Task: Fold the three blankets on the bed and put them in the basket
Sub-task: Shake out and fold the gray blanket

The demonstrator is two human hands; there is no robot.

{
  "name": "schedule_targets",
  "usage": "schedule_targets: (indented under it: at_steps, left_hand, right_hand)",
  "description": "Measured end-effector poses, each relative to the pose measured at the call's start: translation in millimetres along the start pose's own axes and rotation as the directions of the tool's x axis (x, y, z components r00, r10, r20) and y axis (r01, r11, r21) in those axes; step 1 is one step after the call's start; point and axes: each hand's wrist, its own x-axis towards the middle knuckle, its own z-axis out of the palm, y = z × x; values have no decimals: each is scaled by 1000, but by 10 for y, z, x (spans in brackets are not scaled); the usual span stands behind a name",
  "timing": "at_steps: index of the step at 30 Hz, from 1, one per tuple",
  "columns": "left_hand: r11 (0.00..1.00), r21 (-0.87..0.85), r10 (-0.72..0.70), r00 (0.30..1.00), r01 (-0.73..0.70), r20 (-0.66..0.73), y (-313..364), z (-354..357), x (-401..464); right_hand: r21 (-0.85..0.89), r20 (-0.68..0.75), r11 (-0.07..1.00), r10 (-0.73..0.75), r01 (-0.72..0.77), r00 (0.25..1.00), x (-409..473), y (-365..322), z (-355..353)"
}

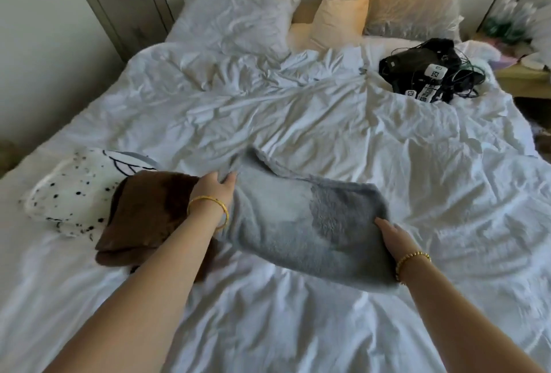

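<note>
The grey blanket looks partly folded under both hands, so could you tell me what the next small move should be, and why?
Probably fold the grey blanket over once more. The left hand grips its far left corner and the right hand lies on its right edge, but a flap near the left hand is loose. The brown blanket and spotted blanket lie folded beside it; no basket is in view.
</note>
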Motion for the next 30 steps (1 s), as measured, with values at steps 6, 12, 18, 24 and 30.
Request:
schedule_targets:
  at_steps: [6, 12, 18, 24, 30]
  left_hand:
    - [1000, 4, 21, 960, -21, -279, -870, -1126, 531]
    - [971, -32, -240, 960, 238, -142, -2112, -1695, 1237]
    - [930, -69, -326, 894, 362, 307, -2813, -1184, 1444]
    - [917, -174, -283, 892, 359, 351, -2949, -947, 1575]
    - [868, -302, -205, 838, 395, 506, -3001, -839, 1577]
  right_hand:
    - [114, 104, 981, -171, 159, 980, -454, -568, 1352]
    - [129, 117, 965, -244, 229, 963, -562, -765, 2835]
    - [-271, 35, 961, -46, 54, 998, -309, -348, 3472]
    - [-215, 166, 970, 154, -116, 974, -207, -220, 3464]
    - [82, 364, 959, 223, -269, 905, -116, -63, 3564]
